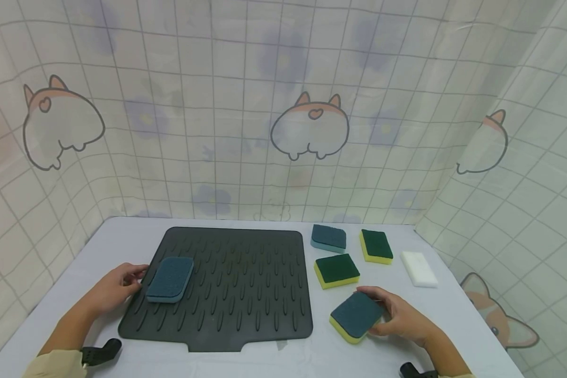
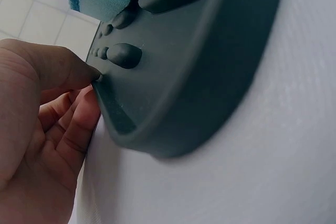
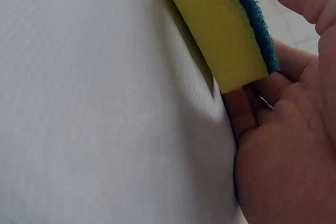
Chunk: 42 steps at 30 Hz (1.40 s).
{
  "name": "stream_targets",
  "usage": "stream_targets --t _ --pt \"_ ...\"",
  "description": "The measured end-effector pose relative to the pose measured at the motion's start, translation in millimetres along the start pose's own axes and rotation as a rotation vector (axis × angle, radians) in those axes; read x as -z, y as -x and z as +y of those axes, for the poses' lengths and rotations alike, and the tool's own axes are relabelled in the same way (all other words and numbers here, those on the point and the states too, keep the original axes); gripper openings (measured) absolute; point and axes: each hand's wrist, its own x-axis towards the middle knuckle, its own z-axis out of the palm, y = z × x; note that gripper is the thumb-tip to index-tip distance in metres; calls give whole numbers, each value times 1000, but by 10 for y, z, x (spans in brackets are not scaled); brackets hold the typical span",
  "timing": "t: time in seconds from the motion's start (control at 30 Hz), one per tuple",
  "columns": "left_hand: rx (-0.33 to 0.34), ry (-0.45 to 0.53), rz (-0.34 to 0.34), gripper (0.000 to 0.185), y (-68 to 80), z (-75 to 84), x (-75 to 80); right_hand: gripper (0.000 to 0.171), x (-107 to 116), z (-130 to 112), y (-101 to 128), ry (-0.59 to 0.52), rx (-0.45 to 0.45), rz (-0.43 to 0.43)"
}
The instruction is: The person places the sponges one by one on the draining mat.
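Note:
My left hand (image 1: 116,287) pinches the left rim of a dark grey ridged drying mat (image 1: 245,315). In the left wrist view the thumb lies on the rim and the fingers curl beneath it. A blue sponge (image 1: 171,278) with a scouring face up sits on the mat near that hand. To the right of the mat, my right hand (image 1: 399,317) grips a yellow sponge (image 1: 356,316) by its right end, its blue-green scouring side up. The right wrist view shows this sponge's yellow side (image 3: 220,35) close over the white cloth, with the thumb across it.
Beyond the right hand lie two green-and-yellow sponges (image 1: 336,270), a blue sponge (image 1: 328,238) and a white sponge block (image 1: 419,269). A white cloth (image 1: 326,362) covers the table. Behind and beside it hangs a checked curtain (image 1: 236,178).

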Motion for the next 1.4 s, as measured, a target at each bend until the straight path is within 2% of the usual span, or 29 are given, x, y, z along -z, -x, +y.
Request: stream_targets --t 0.53,0.83,1.4 --pt "-13 2 6 49 -1 -26 -12 83 -36 -24 9 17 -23 45" --pt "-2 1 2 49 2 4 -3 81 -44 14 10 74 -12 94" --pt "-4 8 -2 49 -6 -7 1 81 -35 41 32 27 12 110"
